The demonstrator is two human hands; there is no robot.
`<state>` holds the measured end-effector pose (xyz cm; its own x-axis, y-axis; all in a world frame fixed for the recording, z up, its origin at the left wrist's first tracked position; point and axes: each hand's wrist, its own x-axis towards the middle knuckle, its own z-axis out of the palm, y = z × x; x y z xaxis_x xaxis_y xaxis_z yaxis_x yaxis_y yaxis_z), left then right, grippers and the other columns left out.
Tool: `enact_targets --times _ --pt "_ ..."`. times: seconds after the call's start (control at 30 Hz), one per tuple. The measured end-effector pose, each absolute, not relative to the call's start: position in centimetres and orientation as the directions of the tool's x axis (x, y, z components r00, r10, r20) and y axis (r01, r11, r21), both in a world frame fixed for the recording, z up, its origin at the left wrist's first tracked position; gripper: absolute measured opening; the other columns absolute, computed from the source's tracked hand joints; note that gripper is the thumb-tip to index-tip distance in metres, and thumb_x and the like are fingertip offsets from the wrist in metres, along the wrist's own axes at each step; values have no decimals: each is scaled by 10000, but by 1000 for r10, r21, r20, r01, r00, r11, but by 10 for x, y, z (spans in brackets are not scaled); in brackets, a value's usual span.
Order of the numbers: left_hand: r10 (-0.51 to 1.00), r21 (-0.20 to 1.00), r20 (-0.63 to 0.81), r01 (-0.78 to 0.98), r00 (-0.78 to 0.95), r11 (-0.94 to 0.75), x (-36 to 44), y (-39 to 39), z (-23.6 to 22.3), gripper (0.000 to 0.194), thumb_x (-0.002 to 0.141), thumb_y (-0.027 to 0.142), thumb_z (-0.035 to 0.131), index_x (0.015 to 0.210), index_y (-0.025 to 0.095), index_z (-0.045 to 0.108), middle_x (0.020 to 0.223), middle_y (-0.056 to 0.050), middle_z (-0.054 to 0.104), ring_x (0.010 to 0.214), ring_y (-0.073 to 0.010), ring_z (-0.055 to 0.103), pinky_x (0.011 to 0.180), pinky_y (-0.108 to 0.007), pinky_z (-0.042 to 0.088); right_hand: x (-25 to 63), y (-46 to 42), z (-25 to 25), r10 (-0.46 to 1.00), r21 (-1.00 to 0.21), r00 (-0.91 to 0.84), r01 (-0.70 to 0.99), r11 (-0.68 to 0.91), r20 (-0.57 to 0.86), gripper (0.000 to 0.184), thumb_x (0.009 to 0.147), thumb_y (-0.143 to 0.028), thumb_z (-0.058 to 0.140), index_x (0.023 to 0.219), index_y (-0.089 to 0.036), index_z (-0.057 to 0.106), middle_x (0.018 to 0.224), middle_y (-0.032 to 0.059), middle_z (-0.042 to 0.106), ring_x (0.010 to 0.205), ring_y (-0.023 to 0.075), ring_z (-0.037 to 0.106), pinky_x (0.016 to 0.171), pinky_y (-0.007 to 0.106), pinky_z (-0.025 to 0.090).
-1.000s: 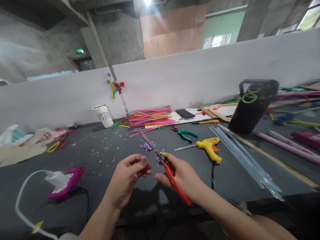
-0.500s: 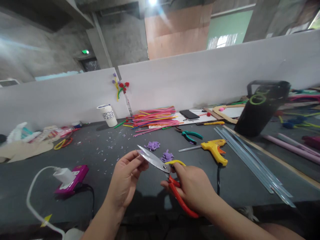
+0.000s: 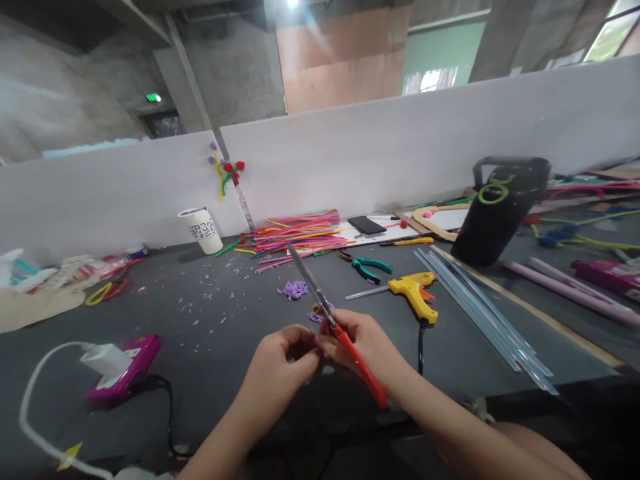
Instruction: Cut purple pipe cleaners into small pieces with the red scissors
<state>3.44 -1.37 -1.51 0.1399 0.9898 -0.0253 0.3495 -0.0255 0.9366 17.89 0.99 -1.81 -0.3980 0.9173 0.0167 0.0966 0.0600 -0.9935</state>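
Observation:
My right hand (image 3: 367, 347) is wrapped round a pair of scissors (image 3: 311, 283) with red and yellow handles, the blades pointing up and away to the left. My left hand (image 3: 283, 363) is closed in a pinch, its fingertips meeting those of my right hand below the blades. Whatever lies between these fingertips is too small to make out. Just beyond the hands is a pile of short purple pieces (image 3: 294, 289). A second purple pile (image 3: 315, 318) is partly hidden by the scissors and my right hand.
A yellow glue gun (image 3: 415, 293), pliers (image 3: 367, 267) and clear glue sticks (image 3: 480, 313) lie to the right, before a black bottle (image 3: 497, 213). Pink pipe cleaners (image 3: 297, 232) and a white cup (image 3: 201, 231) stand farther back. A purple power strip (image 3: 133, 367) is at left.
The scissors have swung more upright and their blades have come together. My left hand has moved from the blade tips to my right fingertips. The view has shifted slightly right.

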Motion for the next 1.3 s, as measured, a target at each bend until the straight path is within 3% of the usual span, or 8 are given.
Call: enact_targets --times 0.3,0.57,0.83,1.1,1.3 --pt "974 964 -64 265 216 4 33 -13 -15 67 661 166 552 618 155 603 553 0 579 545 -124 518 562 -225 394 182 10 -24 914 -967 -396 187 171 85 59 656 -163 494 609 -169 460 495 -67 443 368 44 392 363 152 303" --pt "968 973 -43 228 246 -15 32 -15 -11 93 709 207 554 737 144 617 613 -7 608 582 -127 551 572 -227 412 181 10 -15 905 -998 -423 66 -15 -41 95 663 -213 523 632 -181 439 425 -93 405 320 49 399 313 141 315" --pt "984 986 -66 165 165 38 29 -12 -9 76 678 217 596 650 147 597 535 15 584 522 -105 522 548 -216 402 182 11 -13 897 -997 -435 29 -75 -80 186 647 -303 593 636 -180 454 390 -95 413 308 53 401 310 144 325" --pt "981 984 -100 159 166 74 31 -12 -9 49 643 192 622 645 143 613 542 4 597 532 -112 532 547 -220 401 180 8 -14 904 -999 -428 38 6 -11 94 653 -219 517 616 -176 442 448 -86 401 334 48 382 337 160 330" --pt "994 997 -61 45 94 57 29 -13 -8 98 670 230 629 670 134 610 554 0 587 534 -101 518 552 -213 393 180 8 -19 919 -953 -372 211 219 129 169 696 -324 541 656 -174 475 532 -52 463 441 75 427 424 184 336"
